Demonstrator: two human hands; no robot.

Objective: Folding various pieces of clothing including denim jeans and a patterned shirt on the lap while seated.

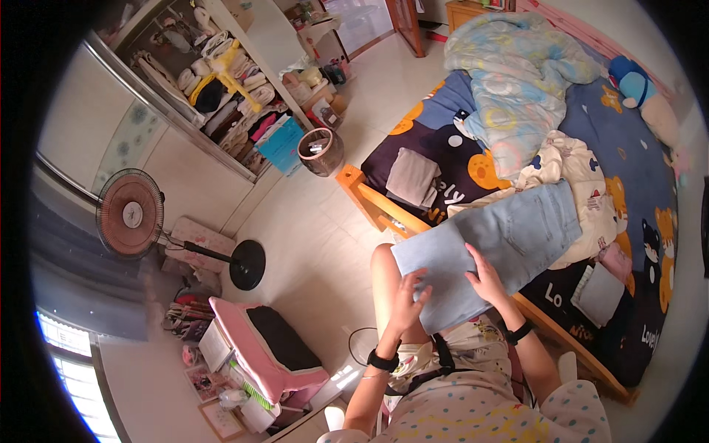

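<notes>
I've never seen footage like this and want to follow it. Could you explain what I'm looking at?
There's no machine arm here: a person works bare-handed. One wide fisheye camera on their head looks down, so straight edges bend near the rim. The left hand and right hand look open, on or just above pale blue jeans stretching from the lap onto the bed; I see no clear grip. Also on the bed are a rumpled quilt, a patterned cream cloth and a folded greyish cloth.

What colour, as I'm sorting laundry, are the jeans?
The jeans are light blue, shown best in the head view.
</notes>
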